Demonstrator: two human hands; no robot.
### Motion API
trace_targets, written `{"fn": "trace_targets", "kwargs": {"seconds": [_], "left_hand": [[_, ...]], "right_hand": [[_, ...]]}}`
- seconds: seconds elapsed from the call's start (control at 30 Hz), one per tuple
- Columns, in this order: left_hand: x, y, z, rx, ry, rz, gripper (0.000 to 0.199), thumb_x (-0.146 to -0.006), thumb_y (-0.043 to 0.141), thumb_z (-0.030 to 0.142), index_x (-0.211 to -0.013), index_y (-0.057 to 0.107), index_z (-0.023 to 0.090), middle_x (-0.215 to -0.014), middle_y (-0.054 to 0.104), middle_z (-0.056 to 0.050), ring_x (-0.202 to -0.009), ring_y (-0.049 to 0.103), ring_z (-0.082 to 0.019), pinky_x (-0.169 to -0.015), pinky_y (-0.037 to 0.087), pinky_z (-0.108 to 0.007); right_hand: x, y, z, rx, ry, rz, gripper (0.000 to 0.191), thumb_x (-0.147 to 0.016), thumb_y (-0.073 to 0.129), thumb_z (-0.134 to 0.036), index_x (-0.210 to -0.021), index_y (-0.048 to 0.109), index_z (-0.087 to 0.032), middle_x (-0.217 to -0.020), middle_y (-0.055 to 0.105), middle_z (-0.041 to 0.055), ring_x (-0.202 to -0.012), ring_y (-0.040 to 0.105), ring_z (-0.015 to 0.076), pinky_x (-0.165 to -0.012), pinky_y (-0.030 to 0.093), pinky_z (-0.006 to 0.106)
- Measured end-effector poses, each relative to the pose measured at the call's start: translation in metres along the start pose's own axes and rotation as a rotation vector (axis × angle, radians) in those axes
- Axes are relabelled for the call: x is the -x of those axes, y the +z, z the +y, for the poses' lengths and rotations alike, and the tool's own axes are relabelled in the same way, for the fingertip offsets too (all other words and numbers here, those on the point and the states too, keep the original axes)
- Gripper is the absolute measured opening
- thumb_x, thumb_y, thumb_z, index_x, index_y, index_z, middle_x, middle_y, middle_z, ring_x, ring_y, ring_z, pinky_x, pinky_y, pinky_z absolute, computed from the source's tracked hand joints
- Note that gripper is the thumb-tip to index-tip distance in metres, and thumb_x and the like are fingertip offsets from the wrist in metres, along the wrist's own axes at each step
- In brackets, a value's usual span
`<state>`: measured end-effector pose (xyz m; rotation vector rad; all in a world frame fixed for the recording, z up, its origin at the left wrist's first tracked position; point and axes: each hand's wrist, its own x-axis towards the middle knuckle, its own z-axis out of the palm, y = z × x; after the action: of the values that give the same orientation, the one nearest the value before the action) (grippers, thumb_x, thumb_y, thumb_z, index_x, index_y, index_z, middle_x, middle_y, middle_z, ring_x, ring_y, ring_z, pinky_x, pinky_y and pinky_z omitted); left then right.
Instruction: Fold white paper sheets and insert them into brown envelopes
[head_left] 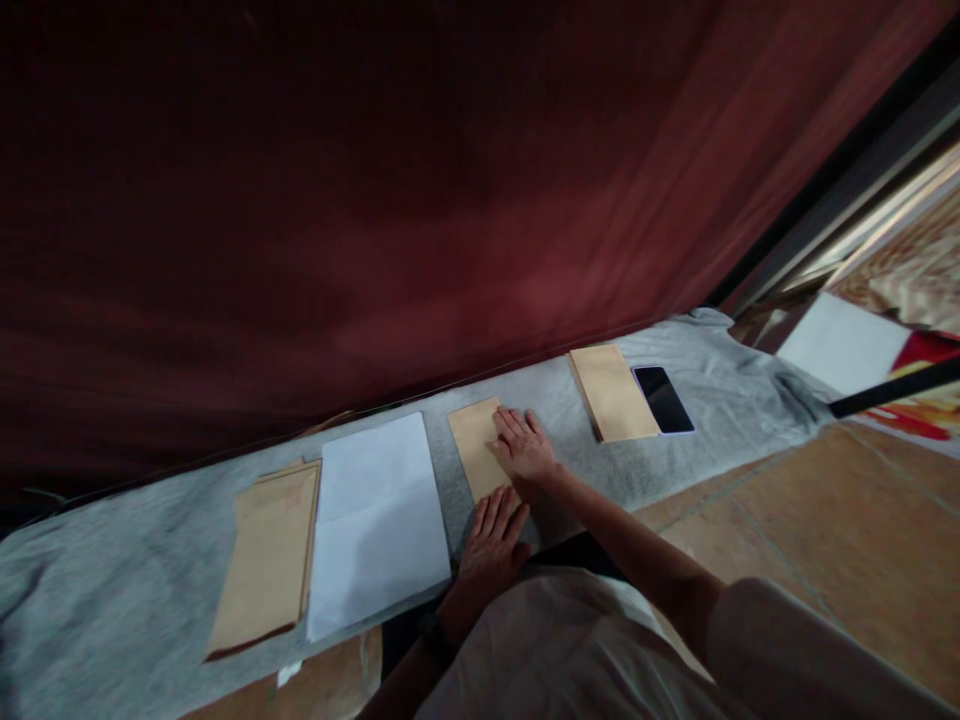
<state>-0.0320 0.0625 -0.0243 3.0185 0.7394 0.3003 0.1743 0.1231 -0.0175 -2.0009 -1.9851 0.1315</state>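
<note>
A tan paper envelope (478, 447) lies flat on the grey cloth in front of me. Across its right side rests my right hand (525, 445), fingers stretched out and pressed flat. My left hand (491, 545) lies at the envelope's near end, fingers extended over its edge. Left of the envelope is a stack of white paper sheets (379, 520) with a crease across it. Beyond those sheets sits a pile of tan envelopes (266, 560). To the right lies another stack of tan envelopes (613, 393).
A phone (664, 400) with a dark screen lies beside the right stack. The grey cloth (135, 560) covers a long, narrow surface against a dark red curtain (420, 250). Tiled floor (825, 520) shows at right, near a dark bar (896, 390) and a white panel (844, 342).
</note>
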Motion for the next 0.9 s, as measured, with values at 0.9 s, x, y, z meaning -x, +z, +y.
{"fn": "trace_targets", "kwargs": {"seconds": [0.9], "left_hand": [[-0.072, -0.008, -0.022, 0.109, -0.164, -0.129, 0.056, -0.105, 0.032, 0.036, -0.156, 0.037, 0.012, -0.162, 0.040, -0.010, -0.153, 0.030, -0.024, -0.127, 0.024, -0.047]], "right_hand": [[0.154, -0.033, 0.001, -0.084, -0.165, -0.103, 0.056, -0.106, 0.045, -0.032, -0.160, 0.031, -0.023, -0.162, 0.039, 0.0058, -0.148, 0.039, 0.0266, -0.125, 0.023, 0.056]]}}
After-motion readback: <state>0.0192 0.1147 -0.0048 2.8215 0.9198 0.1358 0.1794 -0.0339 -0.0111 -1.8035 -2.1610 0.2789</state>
